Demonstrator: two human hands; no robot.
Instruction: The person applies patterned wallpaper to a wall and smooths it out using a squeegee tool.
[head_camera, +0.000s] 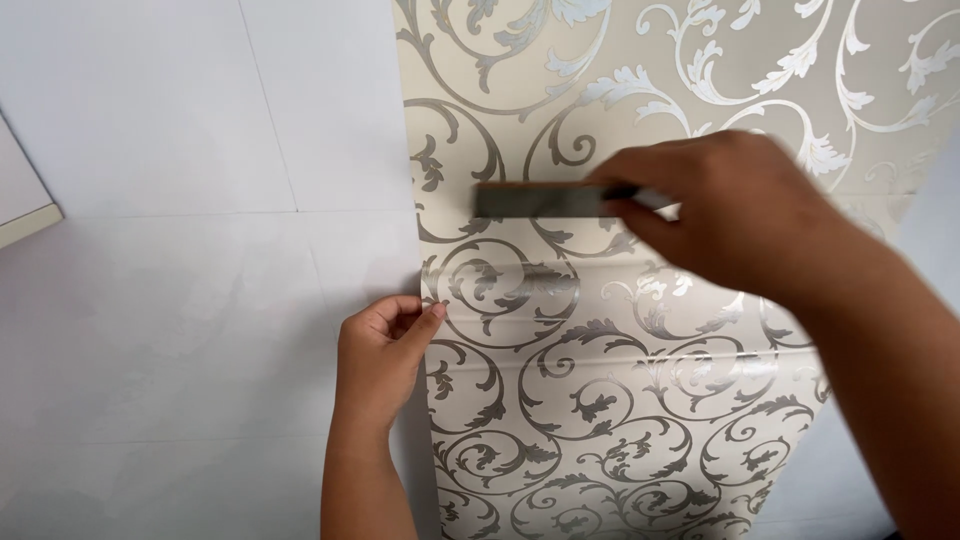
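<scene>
White wall (180, 330), frame left; cream scroll-pattern wallpaper sheet (620, 400), ctr-right, thin, light, creases easily, best held at edge; right hand (730, 215) clamped on grey smoothing blade (545, 200), upper ctr; left hand (385, 355) pinching sheet's left edge, lower ctr.

pale wall (180, 300), scroll-patterned wallpaper strip (600, 400) on it

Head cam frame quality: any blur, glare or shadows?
Head view: motion blur smears the right hand and the dark flat scraper it holds; the left hand and wallpaper below are sharp. Silvery scrolls glint at upper right. Light is soft and even, with faint shadows only.
</scene>
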